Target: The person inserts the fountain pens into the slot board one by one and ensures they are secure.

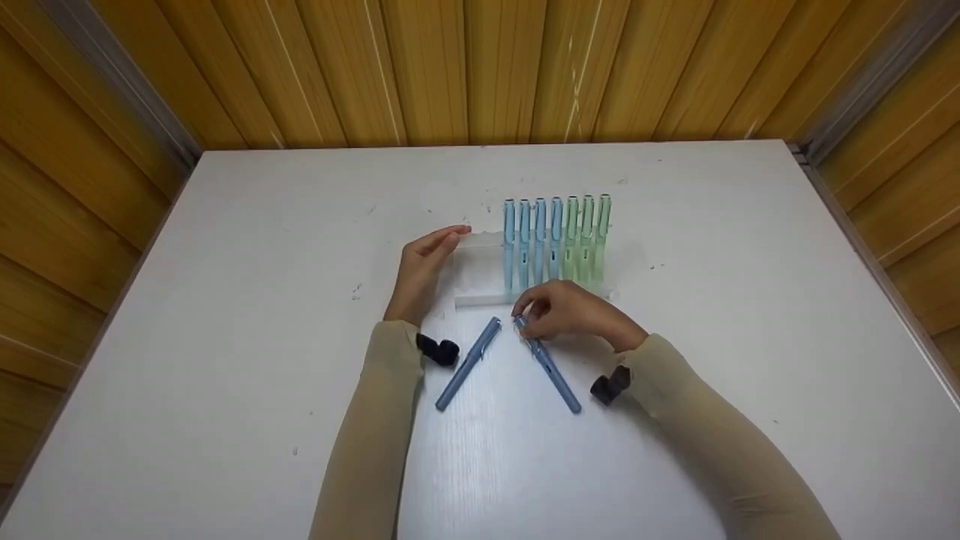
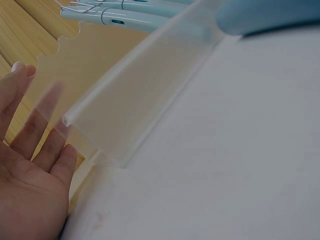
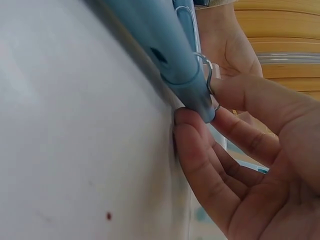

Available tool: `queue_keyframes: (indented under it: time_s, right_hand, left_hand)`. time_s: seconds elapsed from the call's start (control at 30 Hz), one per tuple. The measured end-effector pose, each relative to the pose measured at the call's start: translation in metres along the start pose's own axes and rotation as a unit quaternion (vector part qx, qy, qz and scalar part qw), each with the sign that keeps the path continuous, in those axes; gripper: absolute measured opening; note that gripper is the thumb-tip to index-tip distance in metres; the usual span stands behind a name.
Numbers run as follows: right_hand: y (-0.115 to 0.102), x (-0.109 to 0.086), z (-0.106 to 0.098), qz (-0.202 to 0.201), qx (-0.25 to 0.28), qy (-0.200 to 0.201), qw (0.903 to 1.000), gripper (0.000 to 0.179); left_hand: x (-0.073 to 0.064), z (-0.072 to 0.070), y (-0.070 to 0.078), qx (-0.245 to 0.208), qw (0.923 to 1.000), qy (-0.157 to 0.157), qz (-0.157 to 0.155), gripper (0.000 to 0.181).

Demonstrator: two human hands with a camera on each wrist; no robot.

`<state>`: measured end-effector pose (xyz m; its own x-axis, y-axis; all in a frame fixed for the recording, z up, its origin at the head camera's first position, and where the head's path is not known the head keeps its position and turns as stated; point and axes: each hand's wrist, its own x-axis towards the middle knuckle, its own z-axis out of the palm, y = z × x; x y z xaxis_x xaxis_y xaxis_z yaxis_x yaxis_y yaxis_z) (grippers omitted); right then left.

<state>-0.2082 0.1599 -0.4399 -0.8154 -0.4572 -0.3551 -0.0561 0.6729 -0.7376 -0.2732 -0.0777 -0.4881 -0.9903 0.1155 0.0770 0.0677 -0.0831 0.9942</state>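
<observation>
A clear pen stand (image 1: pixel 480 270) holds a row of upright light blue pens (image 1: pixel 532 240) and green pens (image 1: pixel 587 236). My left hand (image 1: pixel 421 274) is at the stand's left side, its fairly straight fingers (image 2: pixel 32 127) showing through the clear back panel (image 2: pixel 75 65). With thumb and fingertips, my right hand (image 1: pixel 566 309) pinches the clip end of a darker blue pen (image 1: pixel 555 371) in front of the stand. In the right wrist view, the thumb lies against this pen's wire clip (image 3: pixel 209 75). Another darker blue pen (image 1: pixel 469 364) lies slanted on the table between the forearms.
The stand is on a white table (image 1: pixel 712 247) with small dark specks. Ribbed wood-like panels (image 1: pixel 465 71) rise behind and at both sides. Black wrist cameras (image 1: pixel 611 385) are worn at both sleeve cuffs. The stand's left part has bare slots.
</observation>
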Motion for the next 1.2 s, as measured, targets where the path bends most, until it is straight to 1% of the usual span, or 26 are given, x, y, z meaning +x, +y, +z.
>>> queue_keyframes:
  time_s: [0.2,0.37,0.47,0.83,1.03,1.2]
  right_hand:
    - [0.004,0.0,-0.003,-0.021,0.025,-0.007,0.9994,0.023]
    - [0.005,0.001,-0.006,-0.005,0.04,-0.005,0.9992,0.024]
    - [0.004,0.0,-0.009,-0.007,0.041,0.0,0.9992,0.024]
    - [-0.004,0.0,-0.018,-0.027,0.041,0.028,0.9984,0.026]
    - [-0.013,0.001,-0.023,-0.024,0.046,0.046,0.9976,0.029]
    - [-0.021,0.0,-0.026,-0.025,0.061,0.068,0.9955,0.03]
  left_hand:
    - [0.0,0.0,0.0,-0.006,1.0,-0.004,-0.004,0.031]
    - [0.0,0.0,0.0,-0.007,0.9999,-0.008,0.001,0.032]
    - [0.0,0.0,0.0,-0.006,0.9999,-0.009,0.003,0.033]
    - [0.0,0.0,0.001,-0.009,0.9999,-0.007,0.003,0.034]
    - [0.001,0.0,0.0,-0.018,0.9998,-0.004,0.005,0.03]
    - [0.001,0.0,-0.001,-0.024,0.9997,-0.003,0.008,0.027]
